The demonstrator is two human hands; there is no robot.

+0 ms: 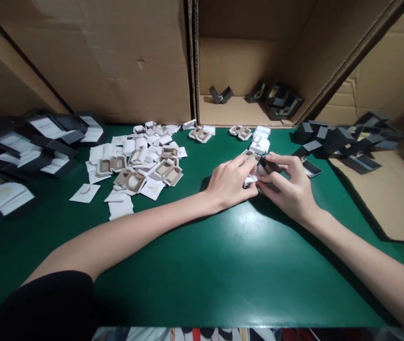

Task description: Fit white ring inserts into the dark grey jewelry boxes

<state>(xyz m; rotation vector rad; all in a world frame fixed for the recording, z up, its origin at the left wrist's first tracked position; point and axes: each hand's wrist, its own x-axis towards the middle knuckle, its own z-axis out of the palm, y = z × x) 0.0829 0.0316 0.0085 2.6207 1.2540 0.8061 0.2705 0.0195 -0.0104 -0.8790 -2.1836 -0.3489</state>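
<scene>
Both hands meet right of the table's middle around a small black box [266, 166]. My right hand [292, 189] grips the box from the right with thumb and fingers. From the left, my left hand [232, 182] has its fingers closed on a white piece [250, 180] at the box's near left side; the fingers cover much of both. Just beyond the hands lie folded white pieces [259, 142] and a white-and-tan folded insert [240, 132]. Right of my right hand an open black box [310, 168] rests on the table.
A pile of white and tan inserts [141, 161] lies left on the green table [223, 265]. Black boxes with white inserts [21, 147] stand far left; more black boxes [351, 137] sit right, by a cardboard flap [386, 194]. Behind, a cardboard carton [237, 61] holds several black boxes [283, 102].
</scene>
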